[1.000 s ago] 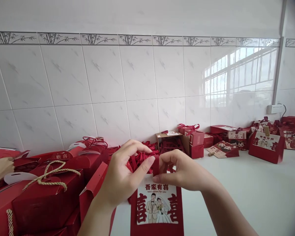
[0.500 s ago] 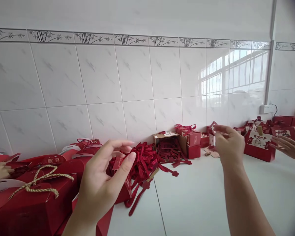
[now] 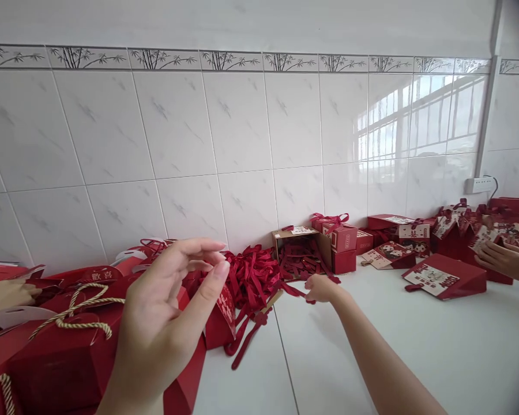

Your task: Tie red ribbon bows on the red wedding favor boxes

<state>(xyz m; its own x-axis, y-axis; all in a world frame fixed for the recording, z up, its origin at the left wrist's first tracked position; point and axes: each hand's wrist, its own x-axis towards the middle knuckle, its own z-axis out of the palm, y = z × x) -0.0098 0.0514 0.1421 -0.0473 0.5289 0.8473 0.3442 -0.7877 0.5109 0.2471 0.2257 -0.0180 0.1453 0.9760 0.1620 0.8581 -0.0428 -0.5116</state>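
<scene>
My left hand (image 3: 166, 314) is raised over the red boxes at the left, its fingers curved and thumb apart, with nothing visible between them. Behind its fingertips lies a heap of red ribbons (image 3: 255, 276). On the white table, my right hand (image 3: 324, 288) reaches down to a dark red strap (image 3: 293, 290) with a flower-shaped end. Its fingers are closed on the strap's end, partly hiding it. An open cardboard box (image 3: 324, 251) full of similar straps lies on its side just behind. Below the ribbons, more straps (image 3: 246, 346) lie loose.
A red box with gold cord (image 3: 64, 357) stands at the left, near another person's hand (image 3: 8, 297). At the right, a red gift box (image 3: 467, 276) lies tipped over, close to another person's hands (image 3: 506, 259). Ribbon-tied boxes (image 3: 343, 242) stand against the tiled wall.
My right hand has moved left and down from the far boxes to the straps. A red gift box at the right now lies on its side. My left hand has shifted slightly left.
</scene>
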